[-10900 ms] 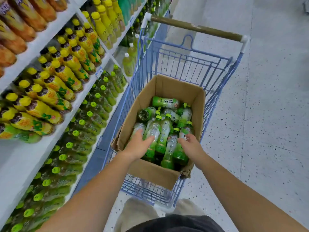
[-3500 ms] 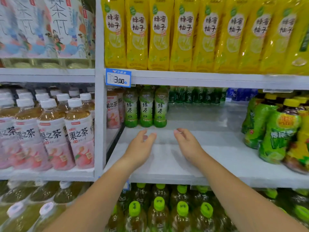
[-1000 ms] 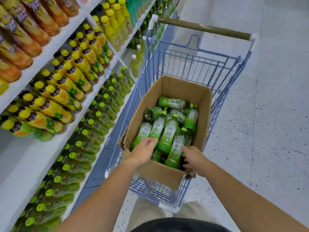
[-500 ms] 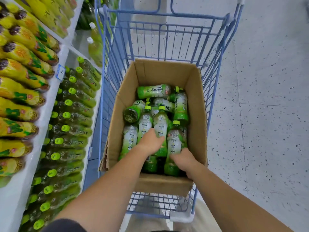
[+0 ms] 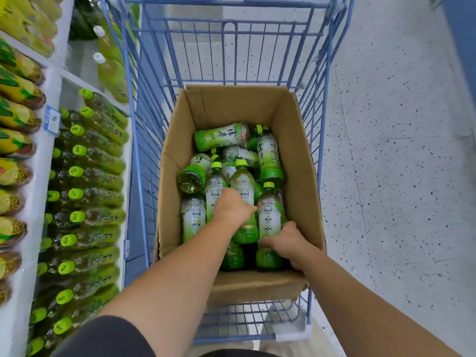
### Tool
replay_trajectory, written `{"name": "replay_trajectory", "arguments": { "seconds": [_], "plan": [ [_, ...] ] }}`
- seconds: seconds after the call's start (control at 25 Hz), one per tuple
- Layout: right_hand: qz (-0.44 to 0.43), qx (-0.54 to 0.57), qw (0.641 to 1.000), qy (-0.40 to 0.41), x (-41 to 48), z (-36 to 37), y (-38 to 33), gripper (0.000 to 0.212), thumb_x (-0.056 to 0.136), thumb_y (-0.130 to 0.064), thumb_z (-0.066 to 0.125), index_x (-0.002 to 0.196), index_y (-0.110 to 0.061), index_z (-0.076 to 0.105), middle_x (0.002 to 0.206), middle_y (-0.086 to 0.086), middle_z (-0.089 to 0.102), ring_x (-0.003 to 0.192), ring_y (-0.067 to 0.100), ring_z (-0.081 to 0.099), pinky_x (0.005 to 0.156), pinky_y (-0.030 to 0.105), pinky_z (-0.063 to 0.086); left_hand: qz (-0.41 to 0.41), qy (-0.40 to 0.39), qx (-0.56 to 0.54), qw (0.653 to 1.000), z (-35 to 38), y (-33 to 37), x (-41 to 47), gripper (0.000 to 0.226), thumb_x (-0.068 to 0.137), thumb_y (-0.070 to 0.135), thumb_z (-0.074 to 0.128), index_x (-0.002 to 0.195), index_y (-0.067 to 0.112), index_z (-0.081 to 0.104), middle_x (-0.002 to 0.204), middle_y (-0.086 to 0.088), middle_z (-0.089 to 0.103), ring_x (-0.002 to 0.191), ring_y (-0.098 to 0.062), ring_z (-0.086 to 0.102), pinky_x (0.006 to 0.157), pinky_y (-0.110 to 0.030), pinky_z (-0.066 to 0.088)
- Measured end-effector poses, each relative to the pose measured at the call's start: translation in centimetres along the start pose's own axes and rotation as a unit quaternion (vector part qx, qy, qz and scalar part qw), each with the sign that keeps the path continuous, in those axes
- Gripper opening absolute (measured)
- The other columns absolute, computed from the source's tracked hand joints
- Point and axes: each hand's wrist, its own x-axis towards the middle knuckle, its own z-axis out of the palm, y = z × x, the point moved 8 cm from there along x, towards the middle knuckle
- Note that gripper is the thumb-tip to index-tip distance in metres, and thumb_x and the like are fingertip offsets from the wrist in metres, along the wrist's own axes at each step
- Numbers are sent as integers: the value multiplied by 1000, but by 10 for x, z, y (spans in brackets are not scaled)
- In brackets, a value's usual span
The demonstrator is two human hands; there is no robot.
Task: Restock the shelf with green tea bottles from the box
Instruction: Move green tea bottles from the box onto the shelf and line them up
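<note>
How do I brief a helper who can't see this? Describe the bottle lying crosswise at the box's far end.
In the blue wire cart sits a cardboard box holding a heap of green tea bottles. The crosswise bottle tops the heap's far end, nearest the box's back wall. It alone lies fully across the box, label up; its neighbours mostly point along it.

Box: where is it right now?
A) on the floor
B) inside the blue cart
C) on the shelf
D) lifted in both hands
B: the box stands in the wire basket of the cart, beside the shelf and not on it.
</note>
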Motion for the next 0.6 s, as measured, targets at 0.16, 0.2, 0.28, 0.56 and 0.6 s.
{"name": "replay_trajectory", "arguments": {
  "seconds": [0.16,0.2,0.28,0.56,0.6],
  "plan": [
    [30,119,992,-35,-17,-3,-1,53,74,-6,84,120,1,60,106,21,73,91,35,74,84,52,61,-9,-23,-39,999,-1,-10,-10,43,69,46,83,70,11,57,63,1,60,58,-16,59,49,-27,40],
    [31,139,989,-41,-22,-5,-2,48,76,-4,81,119,3,62,105,23,74,91,37,75,84,53,61,-10,-38,-57,998,-1,-16,-14,43,67,46,84,68,12,59,62,1,61,59,-16,60,51,-27,42],
    [28,171,983,-55,-34,-8,-7,35,81,-1,74,115,4,67,101,24,76,91,38,75,84,53,61,3,-76,-103,992,-3,-25,-23,40,66,43,86,67,12,60,66,0,62,66,-18,63,59,-30,52],
    [-74,183,978,-68,-80,-25,-25,18,89,1,61,105,1,70,92,22,77,82,35,75,86,58,59,75,-139,-244,957,-33,-37,-77,33,78,35,83,99,17,64,106,-5,67,95,-20,66,79,-38,56],
    [-91,182,977,-65,-89,-28,-27,16,89,2,60,103,-1,70,87,18,77,79,33,75,84,57,60,77,-147,-273,948,-37,-37,-88,31,82,31,81,104,16,64,109,-6,68,96,-20,65,78,-36,54]
  ]
}}
